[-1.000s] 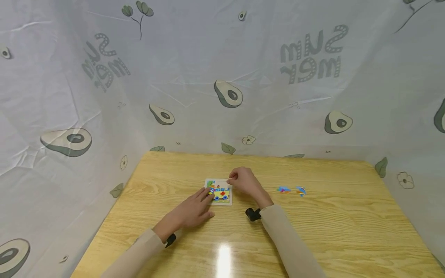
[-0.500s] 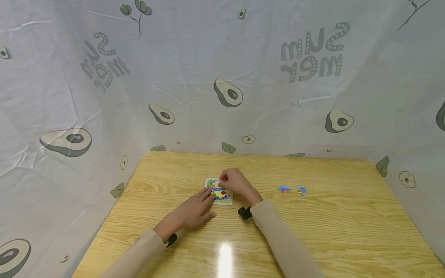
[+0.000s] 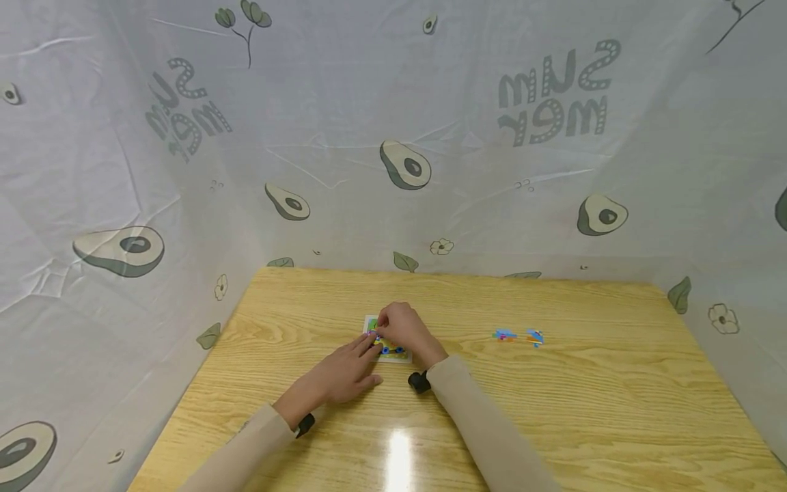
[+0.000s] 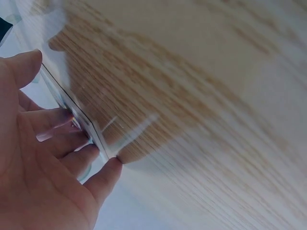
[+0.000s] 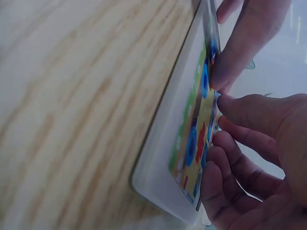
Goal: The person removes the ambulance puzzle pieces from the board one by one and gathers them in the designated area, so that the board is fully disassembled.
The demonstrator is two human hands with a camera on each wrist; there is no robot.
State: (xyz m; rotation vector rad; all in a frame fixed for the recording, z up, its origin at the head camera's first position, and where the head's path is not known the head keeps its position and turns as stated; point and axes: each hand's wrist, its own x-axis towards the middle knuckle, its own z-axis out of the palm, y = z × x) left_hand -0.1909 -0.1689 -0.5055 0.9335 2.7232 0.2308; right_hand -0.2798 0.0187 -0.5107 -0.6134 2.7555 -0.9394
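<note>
A small jigsaw puzzle point(image 3: 391, 356) with a light frame and a yellow ambulance picture lies flat on the table. My left hand point(image 3: 344, 372) rests its outstretched fingers on the puzzle's left side; in the left wrist view those fingers point(image 4: 79, 155) lie along the frame's edge. Over the upper part, my right hand point(image 3: 406, 328) bends down with curled fingers. Its thumb point(image 5: 240, 108) and fingertips pinch a puzzle piece, mostly hidden, close against the picture. Two loose blue and orange puzzle pieces lie to the right, a left piece point(image 3: 505, 335) and a right piece point(image 3: 535, 337).
The wooden table point(image 3: 590, 403) reaches back to a pale hanging sheet point(image 3: 344, 123) printed with avocados, which also encloses both sides. Light glares off the table near the front. A black wrist camera point(image 3: 419, 381) sits on my right wrist.
My right hand has moved left across the puzzle, from its upper right corner towards my left fingers. The left hand stays on the puzzle, and the two loose pieces lie where they were.
</note>
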